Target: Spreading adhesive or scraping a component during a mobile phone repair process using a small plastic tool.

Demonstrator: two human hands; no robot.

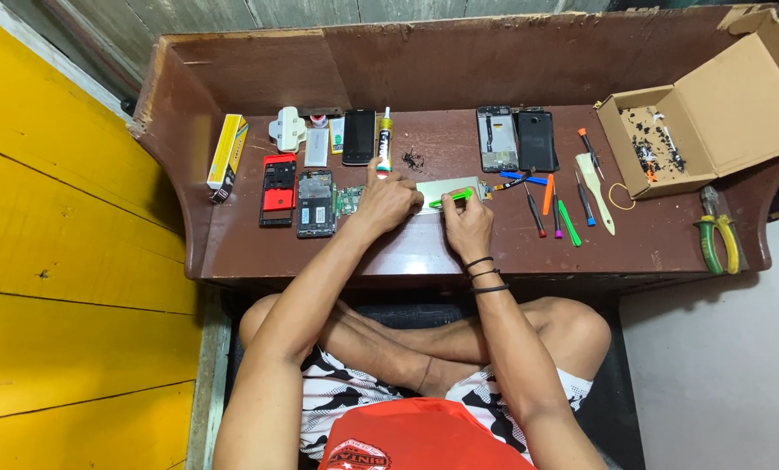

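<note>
A person sits cross-legged at a low brown wooden surface (424, 252), seen from above. At the centre of the frame, the left hand (388, 202) presses flat on a pale phone panel (446, 189), fingers spread, gripping nothing. The right hand (468, 224) has its grip closed on a green pry tool (451, 198), tip laid on the panel. The work looks mid-way: two opened phones (298, 202) lie at centre left, a bare frame (497, 138) and dark back cover (537, 140) at upper centre. Screwdrivers (559, 209) lie unused at right, pliers (718, 233) farther right, a glue tube (384, 144) just above the left hand.
</note>
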